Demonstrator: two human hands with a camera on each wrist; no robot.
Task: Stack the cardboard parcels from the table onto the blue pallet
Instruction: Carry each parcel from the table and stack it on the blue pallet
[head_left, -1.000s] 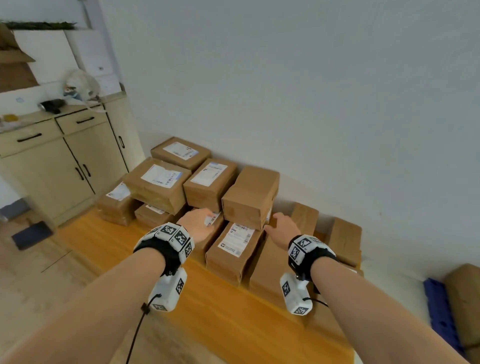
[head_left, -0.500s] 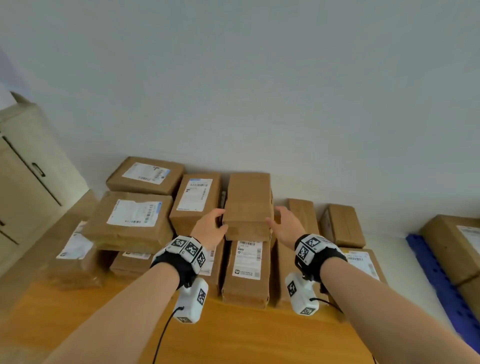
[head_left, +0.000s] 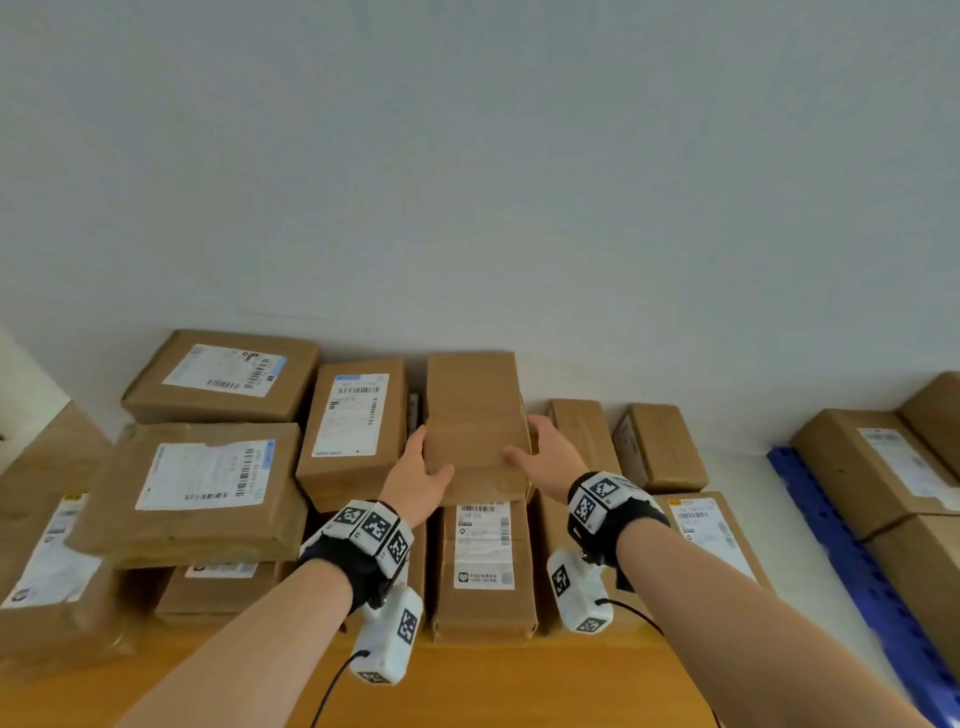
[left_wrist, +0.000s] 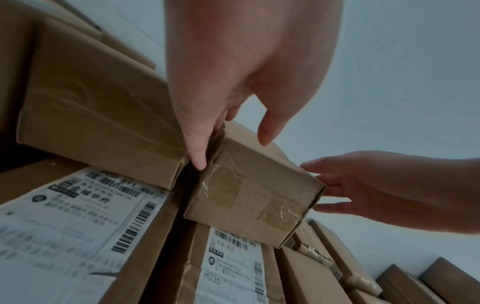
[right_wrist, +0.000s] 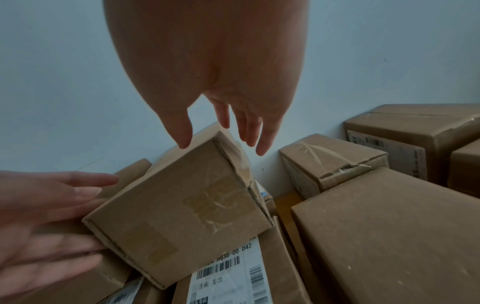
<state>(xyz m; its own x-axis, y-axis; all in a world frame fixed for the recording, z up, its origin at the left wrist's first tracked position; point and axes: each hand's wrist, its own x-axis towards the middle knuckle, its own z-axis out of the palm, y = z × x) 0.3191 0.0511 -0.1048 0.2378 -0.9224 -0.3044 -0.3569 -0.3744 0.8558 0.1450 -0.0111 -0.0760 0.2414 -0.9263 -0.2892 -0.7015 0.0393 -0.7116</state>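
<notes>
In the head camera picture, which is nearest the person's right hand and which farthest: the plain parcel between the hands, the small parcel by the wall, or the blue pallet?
From the right hand:
1. Plain parcel, touching it, to its left.
2. Small parcel, to its right, by the wall.
3. Blue pallet, far right.

labelled parcel (head_left: 355, 423) tight against plain parcel's (head_left: 475, 415) left, open right side

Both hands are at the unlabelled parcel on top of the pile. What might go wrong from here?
1. The left hand and right hand touch the plain parcel mostly with straight fingers; it may slip when lifted.
2. The left fingers sit in the narrow gap beside the labelled parcel and could get pinched or drag that parcel.
</notes>
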